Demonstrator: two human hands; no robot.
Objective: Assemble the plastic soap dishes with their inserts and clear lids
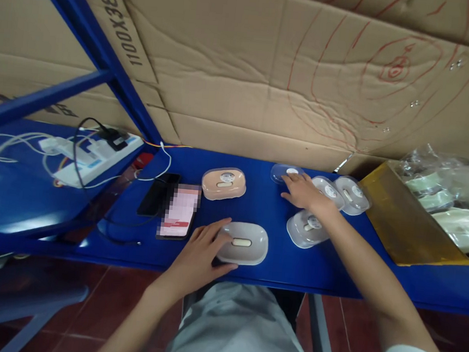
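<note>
Lower centre of the frame: a grey oval dish [258,247] lies near the front edge of the blue table [258,206], a pale elongated insert [241,242] at its middle. My left hand [205,250] is at its left end, fingers spread wide over the far corner and side, thumb along the near rim. Whether I grip it or merely touch it, I cannot tell.

Just above and right of centre: my right hand [301,190] reaches out, fingers extended and loosely apart, fingertips over a clear lid [278,172] bearing a round white sticker. Thumb stands off to the side.

Right of centre, about my right wrist and forearm: three grey dishes under clear covers, one nearer [301,234], one behind the wrist [326,185], one farther right [354,197]. My right arm partly hides the first two.

Centre, beyond my left hand: a peach covered dish [223,186], stickered, standing apart.

Left of centre: a lit phone [182,210], screen partly pixelated, beside a dark phone [149,198]. Far left: a white power strip [96,158] with plugs and cables.

Right side: a brown carton [402,229] with pale dishes in clear plastic [455,228]. Cardboard sheeting [228,60] fills the upper frame.
</note>
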